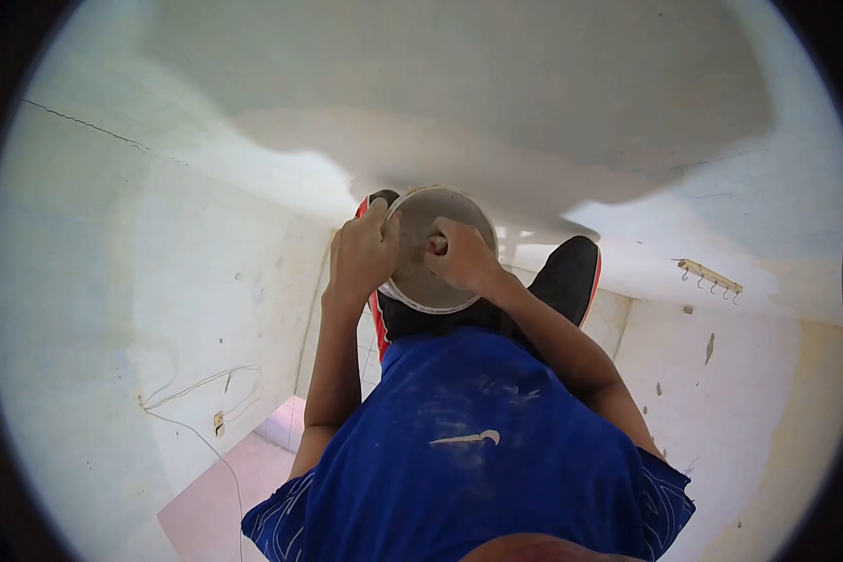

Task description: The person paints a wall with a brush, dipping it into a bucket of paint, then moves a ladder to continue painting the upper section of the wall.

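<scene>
A round whitish bucket (437, 190) with a greyish inside sits between my knees. My left hand (359, 253) is closed over its left rim, fingers curled round the edge. Over the bucket's opening, my right hand (465, 258) is wrapped round a short handle (436, 245), whose reddish-brown end pokes out of the fist. The lower part of this tool is hidden by the hand, so I cannot make out its kind. Greyish material (415, 277) shows inside the bucket; its depth cannot be judged.
Patchy walls surround me, with a large grey damp-looking area (496, 84) ahead. A hook rack (710, 278) hangs at the right. At the left, loose wires (192, 426) run near a wall socket (219, 424). My knees (571, 272) flank the bucket.
</scene>
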Motion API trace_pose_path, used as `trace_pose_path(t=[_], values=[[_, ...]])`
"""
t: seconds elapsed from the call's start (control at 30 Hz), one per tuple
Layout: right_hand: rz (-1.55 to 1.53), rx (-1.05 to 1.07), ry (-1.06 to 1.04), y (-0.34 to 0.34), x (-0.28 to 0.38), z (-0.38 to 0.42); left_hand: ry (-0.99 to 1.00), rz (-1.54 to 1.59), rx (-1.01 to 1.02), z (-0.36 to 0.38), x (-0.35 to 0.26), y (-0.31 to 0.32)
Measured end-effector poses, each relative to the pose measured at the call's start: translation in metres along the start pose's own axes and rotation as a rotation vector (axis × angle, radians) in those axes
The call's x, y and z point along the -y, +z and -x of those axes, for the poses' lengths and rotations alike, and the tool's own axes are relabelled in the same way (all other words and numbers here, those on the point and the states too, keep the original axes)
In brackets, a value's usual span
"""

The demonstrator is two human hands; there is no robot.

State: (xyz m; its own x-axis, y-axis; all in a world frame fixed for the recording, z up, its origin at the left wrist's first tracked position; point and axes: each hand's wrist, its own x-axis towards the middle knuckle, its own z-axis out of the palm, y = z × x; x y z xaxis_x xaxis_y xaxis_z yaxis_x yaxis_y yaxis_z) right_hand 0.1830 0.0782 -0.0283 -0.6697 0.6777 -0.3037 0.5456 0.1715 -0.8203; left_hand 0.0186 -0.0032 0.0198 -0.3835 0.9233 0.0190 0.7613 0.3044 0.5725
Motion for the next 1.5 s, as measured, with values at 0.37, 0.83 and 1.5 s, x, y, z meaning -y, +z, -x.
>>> trace_pose_path(t=[0.37,0.83,1.5], values=[[0.567,-0.009,-0.191,-0.017,0.017,0.023,-0.027,0.018,0.020,-0.002,-0.006,-0.003],[0.546,-0.238,-0.331,-0.022,0.004,0.037,-0.017,0.010,0.029,-0.001,-0.008,-0.006],[-0.015,-0.243,0.059,-0.063,-0.064,0.089,0.003,0.047,0.023,0.000,-0.011,-0.004]])
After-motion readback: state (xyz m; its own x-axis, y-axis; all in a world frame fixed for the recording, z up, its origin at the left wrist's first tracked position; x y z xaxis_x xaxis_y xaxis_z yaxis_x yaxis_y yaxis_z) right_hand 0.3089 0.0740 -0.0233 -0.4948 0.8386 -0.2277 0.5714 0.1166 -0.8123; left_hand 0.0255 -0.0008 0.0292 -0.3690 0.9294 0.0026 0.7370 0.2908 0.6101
